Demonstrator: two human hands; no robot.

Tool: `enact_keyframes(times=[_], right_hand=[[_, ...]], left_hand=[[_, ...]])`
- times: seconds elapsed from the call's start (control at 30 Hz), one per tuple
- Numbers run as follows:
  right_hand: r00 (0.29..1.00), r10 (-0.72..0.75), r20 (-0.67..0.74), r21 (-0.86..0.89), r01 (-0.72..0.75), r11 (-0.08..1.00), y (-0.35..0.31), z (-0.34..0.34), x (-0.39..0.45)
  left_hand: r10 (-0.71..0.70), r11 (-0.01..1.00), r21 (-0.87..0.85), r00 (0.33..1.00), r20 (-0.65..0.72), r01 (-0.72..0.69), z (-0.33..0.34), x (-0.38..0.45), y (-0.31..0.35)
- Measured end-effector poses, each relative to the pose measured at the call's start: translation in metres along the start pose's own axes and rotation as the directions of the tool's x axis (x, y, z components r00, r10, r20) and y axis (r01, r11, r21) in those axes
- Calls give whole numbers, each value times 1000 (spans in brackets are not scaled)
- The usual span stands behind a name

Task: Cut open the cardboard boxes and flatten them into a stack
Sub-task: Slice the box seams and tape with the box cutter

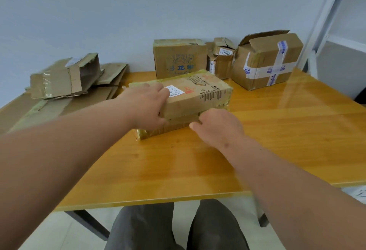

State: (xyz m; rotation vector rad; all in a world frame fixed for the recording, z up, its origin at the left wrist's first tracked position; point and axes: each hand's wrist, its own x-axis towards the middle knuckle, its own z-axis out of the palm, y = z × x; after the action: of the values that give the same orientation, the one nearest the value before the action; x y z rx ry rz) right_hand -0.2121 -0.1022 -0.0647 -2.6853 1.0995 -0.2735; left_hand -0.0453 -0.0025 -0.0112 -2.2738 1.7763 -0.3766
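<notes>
A long taped cardboard box (198,95) with a white label lies in the middle of the wooden table (277,130). My left hand (147,107) grips its near left end, fingers over the top and thumb on the front face. My right hand (217,126) is at the box's front face near the tape seam, fingers curled against it; whether it holds a tool is hidden. Flattened cardboard (83,99) lies piled at the left, with a half-collapsed box (65,77) on top.
Three more boxes stand at the back: a printed one (179,59), a small crumpled one (221,59) and a larger one with white and blue tape (267,59). A white metal shelf frame (336,12) rises at the right. My legs show below the table's near edge.
</notes>
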Motion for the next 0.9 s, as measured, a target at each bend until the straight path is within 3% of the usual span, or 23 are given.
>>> enact_keyframes(times=[0.13,0.4,0.63,0.8,0.9], right_hand=[[982,160,-99,-27,-163,986,17,-7,6],[949,286,-132,10,-287,958,38,-7,0],[940,176,-291,174,-129,976,35,0,13],[949,-63,-308,-92,36,995,31,-5,31],[959,-115,-258,-164,74,984,25,-10,47]], left_hand=[[1,990,144,999,-41,5,15,3,9],[70,994,80,997,-31,-68,4,4,6],[134,986,98,991,24,-136,-6,2,-10],[187,968,171,982,-8,-183,-11,1,-22],[183,960,221,982,-40,-170,-15,6,-32]])
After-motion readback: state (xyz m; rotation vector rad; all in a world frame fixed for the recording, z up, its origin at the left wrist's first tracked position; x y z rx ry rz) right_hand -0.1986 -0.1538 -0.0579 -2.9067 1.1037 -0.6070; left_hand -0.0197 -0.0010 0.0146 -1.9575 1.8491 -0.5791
